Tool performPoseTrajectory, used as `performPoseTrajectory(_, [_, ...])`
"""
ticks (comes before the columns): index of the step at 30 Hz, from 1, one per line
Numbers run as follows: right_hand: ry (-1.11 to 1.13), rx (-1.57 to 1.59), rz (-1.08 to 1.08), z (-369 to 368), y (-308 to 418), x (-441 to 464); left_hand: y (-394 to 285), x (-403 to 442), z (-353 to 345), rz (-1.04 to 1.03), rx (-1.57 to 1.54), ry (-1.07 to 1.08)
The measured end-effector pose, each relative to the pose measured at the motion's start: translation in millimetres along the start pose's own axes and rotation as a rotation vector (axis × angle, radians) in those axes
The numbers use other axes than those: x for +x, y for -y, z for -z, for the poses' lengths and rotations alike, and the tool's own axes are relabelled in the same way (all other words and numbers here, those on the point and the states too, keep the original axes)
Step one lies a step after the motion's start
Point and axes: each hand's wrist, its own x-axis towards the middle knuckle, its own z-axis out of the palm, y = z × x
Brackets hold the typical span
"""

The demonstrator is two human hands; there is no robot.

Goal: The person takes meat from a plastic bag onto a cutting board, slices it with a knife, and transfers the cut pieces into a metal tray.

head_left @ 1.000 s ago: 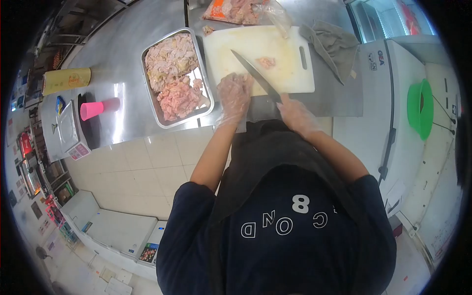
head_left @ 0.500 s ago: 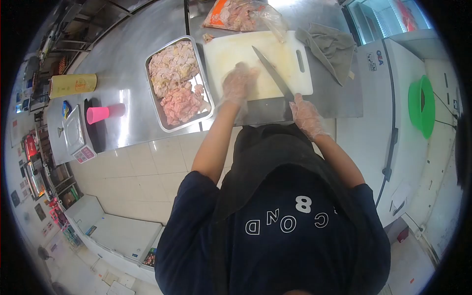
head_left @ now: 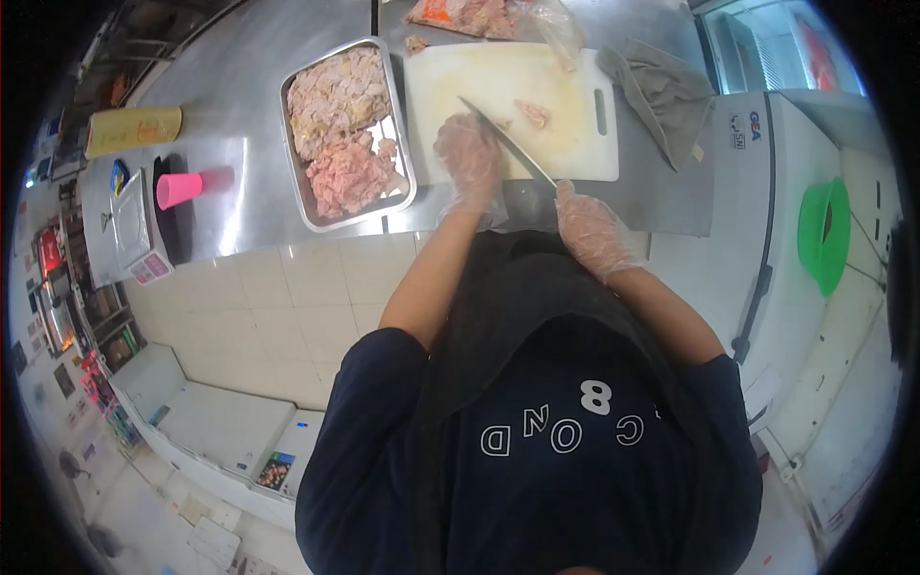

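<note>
My right hand, in a clear plastic glove, is closed round the handle of a long kitchen knife. The blade slants up and left over the white cutting board. My left hand, also gloved, is on the board's near left part, close beside the blade, with its fingers curled together. Whatever they may hold is hidden. Pale pink pieces of raw meat lie on the board, to the right of the blade. Left of the board, a metal tray contains raw cut meat in two heaps.
A plastic bag of raw meat lies behind the board, with a small scrap nearby. A grey cloth is at the board's right. Farther left are a pink cup, a scale and a yellow roll. A white freezer stands right.
My left hand has shifted off the meat pieces, which now show on the board. The knife has moved left, its tip now nearer my left hand. The whole view has tilted slightly.
</note>
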Motion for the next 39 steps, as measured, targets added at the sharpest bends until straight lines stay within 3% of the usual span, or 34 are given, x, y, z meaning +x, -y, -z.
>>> performPoseTrajectory(6, [0.006, 0.042, 0.021, -10.8, 9.8, 34.4, 4.7, -2.1, -3.8, -0.009, -0.037, 0.031])
performPoseTrajectory(11, [-0.136, 0.081, 0.129, -8.2, 41.5, 98.4, -0.2, -16.9, 3.6, -0.055, 0.007, 0.091])
performPoseTrajectory(15, [-0.185, 0.101, 0.142, -10.7, 32.3, 82.0, -1.5, -26.1, 14.3, -0.095, -0.084, 0.086])
performPoseTrajectory(20, [-0.068, 0.084, 0.046, -26.8, -24.2, 13.5, 5.1, -26.1, 39.0, -0.095, -0.06, 0.054])
performPoseTrajectory(23, [-0.081, 0.05, -0.029, -42.8, -52.9, 6.6, 10.2, -22.7, 31.2, -0.101, -0.041, 0.138])
performPoseTrajectory(25, [-0.197, 0.09, -0.01, -38.9, -60.1, 4.1, 7.2, -12.5, 24.2, -0.065, -0.142, 0.283])
performPoseTrajectory(28, [-0.236, 0.087, -0.017, -30.9, -58.3, 3.3, -7.0, 6.9, 11.5, -0.086, -0.391, 0.164])
performPoseTrajectory(32, [-0.29, 0.141, -0.03, -21.5, -44.6, -4.5, -5.1, 22.2, 13.1, -0.164, -0.402, 0.242])
performPoseTrajectory(34, [-0.252, 0.13, -0.018, -13.2, -38.3, -5.0, 4.5, 18.3, 21.5, -0.132, -0.123, 0.377])
performPoseTrajectory(37, [-0.197, 0.114, 0.023, -0.7, -26.3, -15.4, 6.7, 9.1, 46.6, -0.059, -0.136, 0.476])
performPoseTrajectory(39, [-0.137, 0.083, 0.033, 0.1, -25.8, -13.3, 6.2, -2.1, 54.4, -0.079, -0.141, 0.413])
